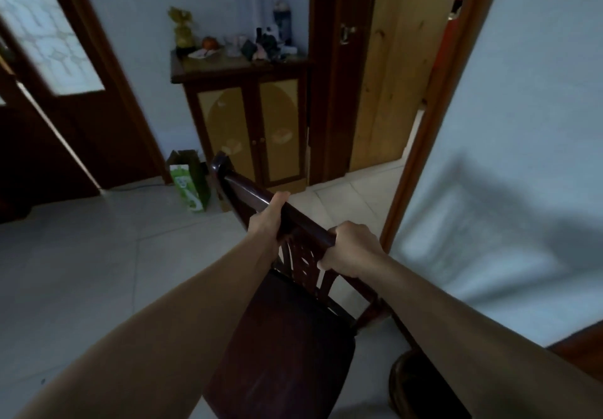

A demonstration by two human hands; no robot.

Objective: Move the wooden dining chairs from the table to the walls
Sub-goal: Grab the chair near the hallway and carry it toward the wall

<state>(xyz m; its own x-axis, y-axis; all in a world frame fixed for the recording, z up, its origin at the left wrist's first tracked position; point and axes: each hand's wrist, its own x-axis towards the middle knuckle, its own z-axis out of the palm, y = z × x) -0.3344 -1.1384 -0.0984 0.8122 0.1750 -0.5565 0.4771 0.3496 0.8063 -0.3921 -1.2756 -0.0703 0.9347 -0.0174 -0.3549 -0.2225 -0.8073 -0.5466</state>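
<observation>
Open tiled floor (81, 271), both hands gripping chair (280, 347)

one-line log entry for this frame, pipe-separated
phase: carrying | left hand: gripping top rail | right hand: gripping top rail | chair: tilted, beside right wall | ahead: cabinet, open doorway

left grip (266, 219) — curled, clenched | right grip (350, 249) — curled, clenched

No text or label is legible anywhere.
</observation>
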